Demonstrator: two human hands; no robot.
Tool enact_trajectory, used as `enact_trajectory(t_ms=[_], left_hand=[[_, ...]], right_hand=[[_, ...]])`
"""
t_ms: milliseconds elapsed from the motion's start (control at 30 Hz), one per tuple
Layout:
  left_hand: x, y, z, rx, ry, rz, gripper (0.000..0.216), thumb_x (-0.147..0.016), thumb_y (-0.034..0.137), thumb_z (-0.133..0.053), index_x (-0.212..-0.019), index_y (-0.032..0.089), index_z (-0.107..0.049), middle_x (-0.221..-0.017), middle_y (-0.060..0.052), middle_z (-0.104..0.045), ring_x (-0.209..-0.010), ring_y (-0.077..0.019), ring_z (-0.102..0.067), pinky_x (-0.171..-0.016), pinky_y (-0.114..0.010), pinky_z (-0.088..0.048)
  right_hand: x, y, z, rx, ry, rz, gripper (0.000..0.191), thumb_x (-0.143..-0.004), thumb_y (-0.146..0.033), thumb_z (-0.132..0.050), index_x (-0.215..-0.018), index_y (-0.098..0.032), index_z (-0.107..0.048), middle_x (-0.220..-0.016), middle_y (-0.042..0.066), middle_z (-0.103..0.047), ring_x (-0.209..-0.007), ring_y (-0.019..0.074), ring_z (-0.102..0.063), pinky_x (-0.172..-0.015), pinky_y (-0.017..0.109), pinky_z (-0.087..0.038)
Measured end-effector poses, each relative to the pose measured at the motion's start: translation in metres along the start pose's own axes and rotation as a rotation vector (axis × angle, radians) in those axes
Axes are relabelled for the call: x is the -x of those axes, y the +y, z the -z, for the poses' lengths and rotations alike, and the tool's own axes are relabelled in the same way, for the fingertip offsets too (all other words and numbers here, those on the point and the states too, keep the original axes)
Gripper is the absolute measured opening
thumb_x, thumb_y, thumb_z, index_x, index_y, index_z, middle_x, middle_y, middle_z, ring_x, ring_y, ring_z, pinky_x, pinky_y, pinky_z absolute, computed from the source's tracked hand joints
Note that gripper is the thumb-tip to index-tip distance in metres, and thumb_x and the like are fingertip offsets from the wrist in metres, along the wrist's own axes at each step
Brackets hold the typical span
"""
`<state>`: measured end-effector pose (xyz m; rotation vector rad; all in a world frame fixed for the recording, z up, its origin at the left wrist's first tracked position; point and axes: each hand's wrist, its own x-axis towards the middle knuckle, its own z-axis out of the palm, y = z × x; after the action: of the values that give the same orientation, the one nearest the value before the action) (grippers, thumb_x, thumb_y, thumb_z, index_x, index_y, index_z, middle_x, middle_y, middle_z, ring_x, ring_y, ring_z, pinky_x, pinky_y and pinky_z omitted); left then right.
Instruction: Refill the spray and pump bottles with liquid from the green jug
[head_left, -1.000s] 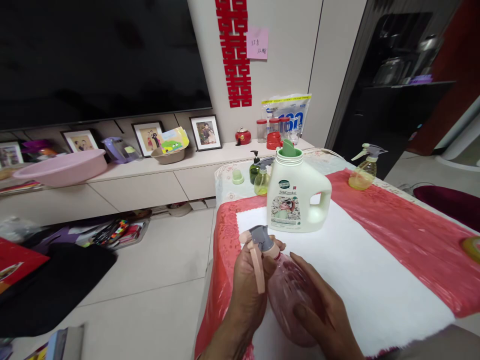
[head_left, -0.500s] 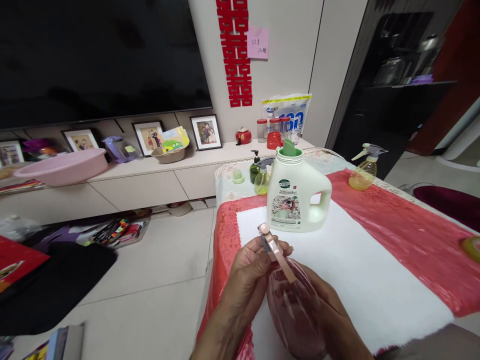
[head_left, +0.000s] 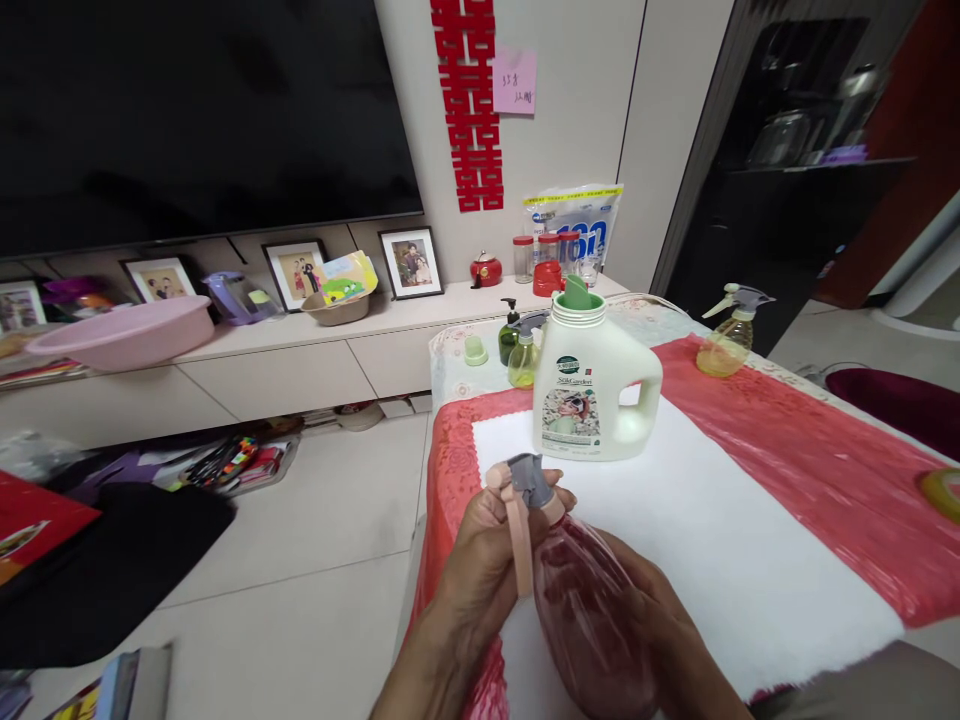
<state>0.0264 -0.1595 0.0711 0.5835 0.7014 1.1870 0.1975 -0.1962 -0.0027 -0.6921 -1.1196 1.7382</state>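
Observation:
A clear, pinkish spray bottle [head_left: 585, 610] with a grey and pale pink trigger head is tilted between my two hands, low in the view. My left hand [head_left: 487, 550] wraps round the neck, just under the trigger head. On the bottle's right side my right hand [head_left: 660, 610] grips the body; part of its fingers is hidden behind the bottle. Just beyond stands a pale green detergent jug [head_left: 637, 390] upright, its cap off and a green spout showing in its mouth. A light green cap [head_left: 475, 350] lies to the left of the jug.
A white cloth [head_left: 720, 520] covers part of the red table cover [head_left: 810, 450]. Behind the jug are a dark green pump bottle [head_left: 508, 340] and a small spray bottle [head_left: 523, 365]. Another spray bottle [head_left: 724, 350] with yellow liquid stands at right. A long cabinet [head_left: 277, 370] runs along the wall.
The trigger head has turned on the bottle's neck: its pink lever has swung to the left and its grey side now shows. Both hands keep their hold; the jug has not moved.

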Motion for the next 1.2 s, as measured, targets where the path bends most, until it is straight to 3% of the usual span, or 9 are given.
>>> enact_trajectory(t_ms=[133, 267, 367, 533, 667, 800, 900, 1067, 1200], left_hand=[[-0.004, -0.002, -0.002, 0.031, -0.028, 0.012, 0.055, -0.057, 0.031, -0.096, -0.103, 0.014, -0.071, -0.09, -0.008, -0.073, -0.085, -0.019, -0.069, -0.08, -0.029, -0.053], [-0.004, -0.008, -0.01, -0.095, 0.089, -0.153, 0.044, -0.068, 0.038, -0.089, -0.101, 0.016, -0.068, -0.093, -0.006, -0.071, -0.083, -0.0162, -0.066, -0.078, -0.026, -0.051], [-0.003, -0.009, -0.012, -0.17, 0.075, -0.22, 0.035, -0.071, 0.037, -0.086, -0.093, 0.016, -0.068, -0.083, -0.002, -0.066, -0.075, -0.014, -0.061, -0.074, -0.026, -0.05], [-0.005, -0.004, -0.005, -0.131, 0.035, -0.135, 0.039, -0.059, 0.034, -0.093, -0.081, 0.015, -0.067, -0.075, 0.0, -0.061, -0.071, -0.0121, -0.057, -0.07, -0.024, -0.048], [-0.007, -0.004, -0.007, -0.152, 0.061, -0.135, 0.038, -0.061, 0.037, -0.092, -0.083, 0.016, -0.069, -0.077, -0.001, -0.062, -0.072, -0.0118, -0.057, -0.074, -0.024, -0.048], [-0.005, -0.006, -0.01, -0.265, 0.068, -0.168, 0.034, -0.068, 0.036, -0.089, -0.087, 0.016, -0.069, -0.081, 0.0, -0.062, -0.073, -0.0113, -0.055, -0.071, -0.023, -0.045], [-0.003, -0.006, -0.009, -0.231, 0.045, -0.189, 0.034, -0.065, 0.035, -0.09, -0.081, 0.016, -0.066, -0.074, 0.001, -0.058, -0.068, -0.0108, -0.053, -0.066, -0.023, -0.044], [-0.001, -0.002, -0.022, -0.128, -0.065, -0.055, 0.037, -0.062, 0.034, -0.091, -0.075, 0.015, -0.063, -0.066, 0.003, -0.052, -0.056, -0.0072, -0.044, -0.053, -0.022, -0.037], [-0.007, -0.008, -0.044, -0.132, -0.09, 0.076, 0.04, -0.06, 0.036, -0.092, -0.077, 0.015, -0.063, -0.068, 0.002, -0.057, -0.055, -0.0057, -0.044, -0.053, -0.02, -0.038]], right_hand=[[0.0, 0.003, 0.001, -0.017, 0.038, -0.046, 0.064, -0.092, -0.063, -0.056, -0.141, -0.022, -0.055, -0.13, 0.014, -0.058, -0.099, 0.0202, -0.064, -0.094, 0.033, -0.054], [0.0, 0.006, 0.004, 0.196, 0.159, 0.033, 0.068, -0.089, -0.056, -0.064, -0.147, -0.023, -0.049, -0.142, 0.012, -0.049, -0.122, 0.0239, -0.057, -0.108, 0.034, -0.048], [0.001, 0.006, 0.004, 0.299, 0.183, 0.078, 0.073, -0.086, -0.054, -0.068, -0.149, -0.024, -0.046, -0.149, 0.01, -0.042, -0.135, 0.0254, -0.047, -0.117, 0.036, -0.041], [0.002, 0.003, 0.003, 0.102, 0.069, 0.05, 0.064, -0.09, -0.057, -0.061, -0.144, -0.024, -0.053, -0.143, 0.01, -0.049, -0.12, 0.0231, -0.058, -0.104, 0.033, -0.051], [0.002, 0.005, 0.007, 0.097, 0.124, 0.017, 0.062, -0.091, -0.056, -0.061, -0.143, -0.022, -0.054, -0.141, 0.012, -0.05, -0.112, 0.0221, -0.061, -0.098, 0.032, -0.054], [0.004, 0.003, 0.005, 0.162, 0.132, 0.074, 0.066, -0.087, -0.052, -0.067, -0.146, -0.025, -0.05, -0.146, 0.01, -0.045, -0.128, 0.0246, -0.053, -0.111, 0.034, -0.046], [0.005, -0.005, -0.004, 0.076, 0.138, 0.073, 0.072, -0.083, -0.053, -0.071, -0.146, -0.025, -0.051, -0.147, 0.008, -0.044, -0.135, 0.026, -0.046, -0.119, 0.036, -0.037], [0.011, -0.01, -0.009, -0.042, 0.151, -0.013, 0.079, -0.077, -0.061, -0.073, -0.143, -0.021, -0.055, -0.144, 0.01, -0.047, -0.132, 0.0311, -0.049, -0.119, 0.044, -0.036], [0.028, -0.008, 0.023, 0.124, 0.251, -0.086, 0.083, -0.069, -0.065, -0.074, -0.143, -0.031, -0.055, -0.145, 0.004, -0.047, -0.136, 0.0335, -0.045, -0.117, 0.043, -0.042]])
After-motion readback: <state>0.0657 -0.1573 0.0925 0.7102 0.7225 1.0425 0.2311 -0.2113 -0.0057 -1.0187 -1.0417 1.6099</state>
